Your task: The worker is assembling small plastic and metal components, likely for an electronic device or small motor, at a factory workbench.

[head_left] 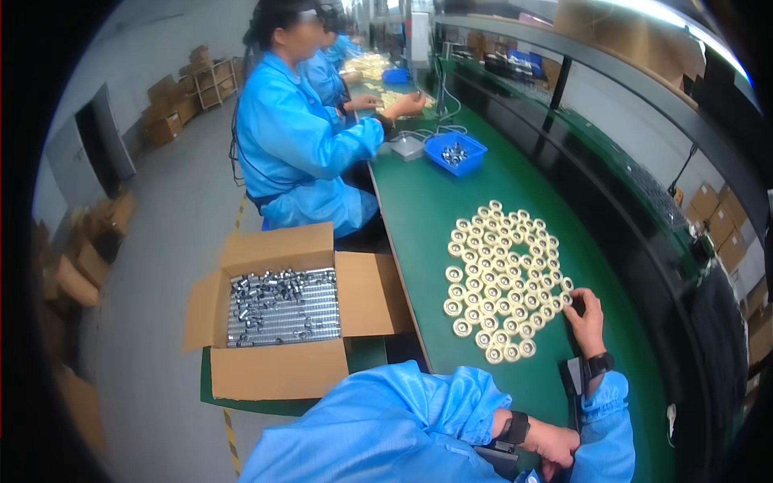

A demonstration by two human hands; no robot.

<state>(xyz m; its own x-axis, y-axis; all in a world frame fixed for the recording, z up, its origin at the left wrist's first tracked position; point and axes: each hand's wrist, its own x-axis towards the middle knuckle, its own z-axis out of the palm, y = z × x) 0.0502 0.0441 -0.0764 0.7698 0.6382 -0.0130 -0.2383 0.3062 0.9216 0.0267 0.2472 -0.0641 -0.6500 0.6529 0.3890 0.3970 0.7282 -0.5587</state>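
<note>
Many cream round parts with metal centres (503, 304) lie flat in a loose cluster on the green tabletop. My right hand (588, 322) is at the cluster's right edge, thumb and fingertips closed around one cream round part (567, 299). Close to my body, my left hand (554, 443) is curled beside my right sleeve. Its fingers are partly hidden, and whatever they hold cannot be made out. Each wrist wears a dark band with a dark block attached.
An open cardboard box (278, 372) full of small silver metal cylinders stands left of the green table (427, 241). Farther along sits a blue bin (456, 165) of metal parts, near a co-worker in blue (302, 129). A dark shelf frame (564, 137) runs along the right.
</note>
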